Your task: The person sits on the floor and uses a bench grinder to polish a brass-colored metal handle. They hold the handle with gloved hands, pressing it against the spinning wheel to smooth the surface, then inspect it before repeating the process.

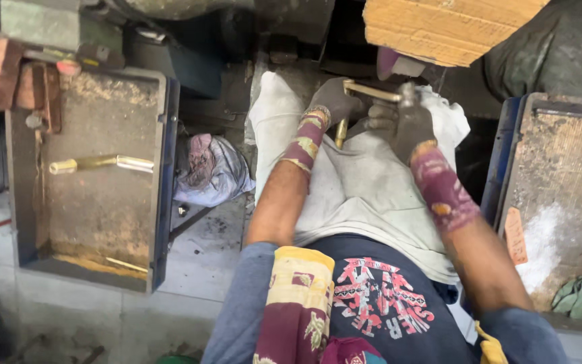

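Item in hand: brass rod [370,90], gripped across my lap over the white cloth [365,195], my gloved left hand [335,101] closed on its bent end, my gloved right hand [409,125] clamped round the other, step judged mid-polish, needing steady pressure.

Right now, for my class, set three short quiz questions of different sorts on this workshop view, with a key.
1. True or false: the left hand and the right hand are both gloved and on the brass piece.
2. What lies in the left tray? A) a brass rod B) a hammer C) a cup
3. What covers the person's lap under the hands?

Key:
1. True.
2. A: the brass rod.
3. A white cloth.
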